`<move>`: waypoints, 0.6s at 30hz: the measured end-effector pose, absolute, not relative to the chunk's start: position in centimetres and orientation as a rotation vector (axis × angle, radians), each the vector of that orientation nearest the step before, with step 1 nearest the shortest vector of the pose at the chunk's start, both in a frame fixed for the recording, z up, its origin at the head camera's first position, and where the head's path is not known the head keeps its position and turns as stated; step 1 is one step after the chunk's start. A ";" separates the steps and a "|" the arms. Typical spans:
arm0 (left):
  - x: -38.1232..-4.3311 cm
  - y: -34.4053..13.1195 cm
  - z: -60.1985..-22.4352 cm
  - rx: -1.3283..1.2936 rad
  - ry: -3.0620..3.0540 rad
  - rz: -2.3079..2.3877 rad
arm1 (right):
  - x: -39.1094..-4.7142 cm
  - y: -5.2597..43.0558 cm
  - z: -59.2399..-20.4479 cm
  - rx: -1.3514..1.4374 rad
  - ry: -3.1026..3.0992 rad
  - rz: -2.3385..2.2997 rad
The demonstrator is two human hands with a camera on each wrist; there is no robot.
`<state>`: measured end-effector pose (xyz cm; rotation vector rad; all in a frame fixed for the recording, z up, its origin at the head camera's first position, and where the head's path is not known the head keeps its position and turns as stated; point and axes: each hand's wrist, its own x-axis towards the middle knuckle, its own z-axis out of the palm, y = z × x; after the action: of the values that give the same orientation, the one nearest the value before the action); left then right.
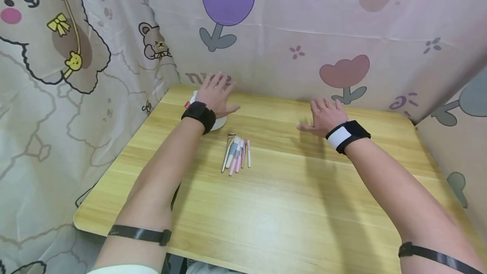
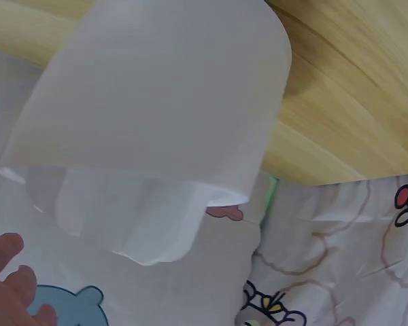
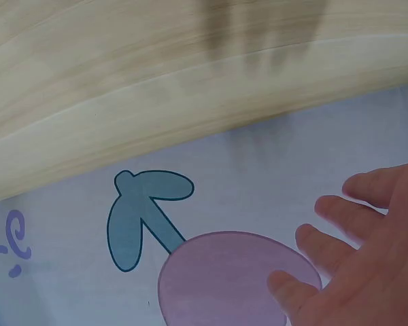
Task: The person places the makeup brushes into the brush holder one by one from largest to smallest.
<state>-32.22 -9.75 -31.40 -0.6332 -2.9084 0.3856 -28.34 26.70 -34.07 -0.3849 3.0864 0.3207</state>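
My left hand (image 1: 216, 98) is stretched out with spread fingers near the table's back left corner. Just under it stands a white container (image 2: 149, 102), mostly hidden by the hand and wrist in the head view; in the left wrist view its side and open rim show, and the fingers (image 2: 7, 255) appear apart from it. My right hand (image 1: 326, 116) hovers with fingers extended over the back right part of the table, holding nothing. Between the arms lies a small bunch of makeup brushes (image 1: 236, 153), with white, pink and brown handles.
The wooden table (image 1: 274, 206) has rounded corners. A patterned curtain (image 1: 274, 54) hangs close along its back edge, and more printed cloth (image 1: 125, 109) hangs at the left. Black straps circle both wrists and forearms.
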 end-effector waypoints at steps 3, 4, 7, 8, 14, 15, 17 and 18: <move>-32.4 -10.3 -31.1 -0.595 -2.942 0.313 | -28.5 26.7 -34.2 -0.390 3.099 0.320; -32.5 -10.6 -31.0 -0.580 -2.948 0.293 | -28.5 26.7 -34.2 -0.392 3.102 0.320; -32.6 -11.4 -30.8 -0.533 -2.967 0.222 | -28.7 26.7 -34.3 -0.398 3.107 0.327; -32.6 -11.7 -30.8 -0.514 -2.973 0.202 | -28.8 26.6 -34.3 -0.402 3.108 0.332; -33.0 -13.2 -30.8 -0.433 -2.988 0.052 | -29.0 26.3 -34.3 -0.415 3.111 0.326; -33.1 -13.3 -30.7 -0.420 -2.992 0.019 | -29.0 26.2 -34.2 -0.416 3.112 0.324; -33.2 -13.7 -30.5 -0.368 -2.998 -0.069 | -29.1 26.1 -34.2 -0.420 3.114 0.318; -33.2 -13.9 -30.4 -0.332 -3.000 -0.116 | -29.1 26.0 -34.2 -0.424 3.116 0.316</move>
<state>-33.19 -13.86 -30.43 -0.3318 -2.9998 -0.1161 -29.13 26.00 -34.15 -0.4238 3.1159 0.3157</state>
